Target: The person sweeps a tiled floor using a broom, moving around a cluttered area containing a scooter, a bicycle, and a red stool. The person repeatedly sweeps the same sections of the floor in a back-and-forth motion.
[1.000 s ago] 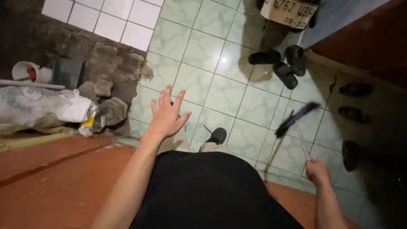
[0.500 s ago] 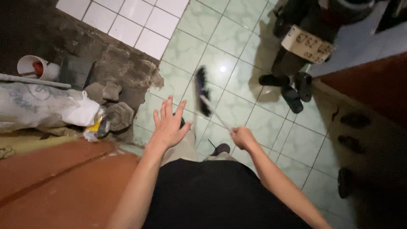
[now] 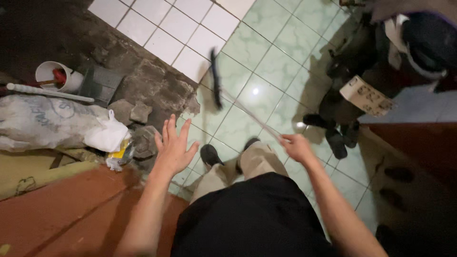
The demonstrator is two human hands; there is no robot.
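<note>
Pale green tiled floor (image 3: pixel 281 52); black sandals (image 3: pixel 333 138), rubble chunks (image 3: pixel 135 114) and a filled sack (image 3: pixel 43 121) lie on it.

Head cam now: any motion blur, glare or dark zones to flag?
Head view: the broom head and its handle are smeared by motion blur; the right hand gripping it is slightly soft, the open left hand sharper. A small glare spot sits on the green floor tiles. The right side by the motorbike falls into deep shadow.
</note>
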